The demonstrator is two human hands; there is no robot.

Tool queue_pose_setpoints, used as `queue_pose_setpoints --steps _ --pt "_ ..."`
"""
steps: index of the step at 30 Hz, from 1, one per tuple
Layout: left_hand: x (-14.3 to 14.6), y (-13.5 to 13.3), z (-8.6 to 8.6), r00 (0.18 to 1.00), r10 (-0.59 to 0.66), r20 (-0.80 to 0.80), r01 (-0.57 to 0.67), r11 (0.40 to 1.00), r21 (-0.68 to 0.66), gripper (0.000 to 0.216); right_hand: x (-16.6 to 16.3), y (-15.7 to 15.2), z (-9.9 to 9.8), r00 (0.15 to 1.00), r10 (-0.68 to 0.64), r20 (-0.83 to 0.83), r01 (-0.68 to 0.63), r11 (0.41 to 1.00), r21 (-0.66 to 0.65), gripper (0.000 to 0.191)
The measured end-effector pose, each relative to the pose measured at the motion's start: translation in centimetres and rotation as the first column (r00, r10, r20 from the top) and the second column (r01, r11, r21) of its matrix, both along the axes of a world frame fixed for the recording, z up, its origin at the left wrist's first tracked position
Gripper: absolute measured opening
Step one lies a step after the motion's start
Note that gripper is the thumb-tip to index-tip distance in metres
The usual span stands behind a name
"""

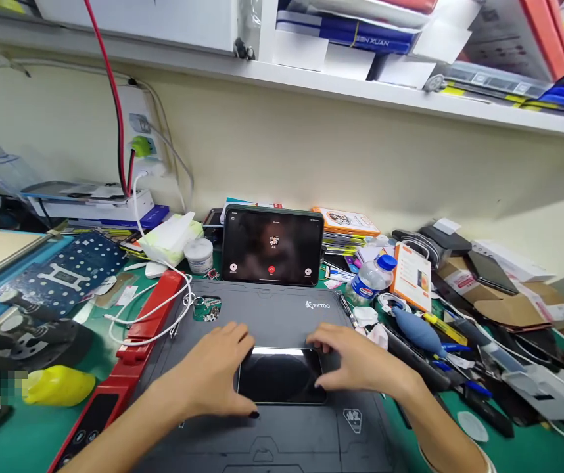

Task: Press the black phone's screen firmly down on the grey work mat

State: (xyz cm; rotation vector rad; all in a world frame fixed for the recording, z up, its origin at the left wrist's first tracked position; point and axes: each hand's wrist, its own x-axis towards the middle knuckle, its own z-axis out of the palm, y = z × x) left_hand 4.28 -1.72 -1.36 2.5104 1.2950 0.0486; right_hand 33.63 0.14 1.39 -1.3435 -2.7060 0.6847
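A phone (pixel 282 378) with a dark, glossy screen lies flat and sideways on the grey work mat (pixel 262 309). My left hand (pixel 213 374) is at its left end, fingers by the far corner and thumb stretched out near the close corner. At the right end, my right hand (pixel 346 361) has bent fingers by the far corner, and its thumb tip overlaps the screen's edge. Both hands have thumb and fingers apart; whether they press on the phone's edges cannot be made out. A small green circuit board (pixel 208 309) rests at the mat's far left.
A propped-up tablet (pixel 273 246) shows a call screen behind the mat. Left are a red tool (pixel 139 341), a white cable (pixel 154 299) and a yellow object (pixel 58 385). Right are a bottle (pixel 371 279), a blue air blower (pixel 419 330) and cluttered tools. A shelf (pixel 311 82) hangs above.
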Motion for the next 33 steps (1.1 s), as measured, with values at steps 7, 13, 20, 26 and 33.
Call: queue_pose_setpoints --steps 7,13,20,26,33 --pt "0.3 0.5 -0.1 0.997 -0.063 -0.054 0.057 0.993 -0.105 0.053 0.5 -1.6 -3.0 0.988 -0.079 -0.133 0.085 0.996 0.041 0.048" --pt "1.1 3.5 0.3 0.982 -0.187 -0.011 0.181 0.965 -0.187 0.034 -0.1 -2.3 -4.7 0.956 -0.143 -0.255 0.172 0.981 0.093 0.05" --pt "-0.8 3.4 -2.5 0.962 -0.165 0.218 0.203 0.965 -0.165 0.012 -0.8 -3.4 -6.2 0.902 -0.22 -0.371 0.292 0.944 0.15 0.026" --pt "-1.1 3.3 -3.0 0.941 -0.139 0.308 0.189 0.972 -0.14 0.016 -0.6 -3.1 -5.7 0.879 -0.192 -0.436 0.296 0.938 0.183 0.026" --pt "-1.2 3.1 -2.4 0.936 -0.128 0.328 0.182 0.973 -0.14 0.006 -0.7 -3.3 -5.8 0.879 -0.203 -0.431 0.299 0.94 0.166 0.027"
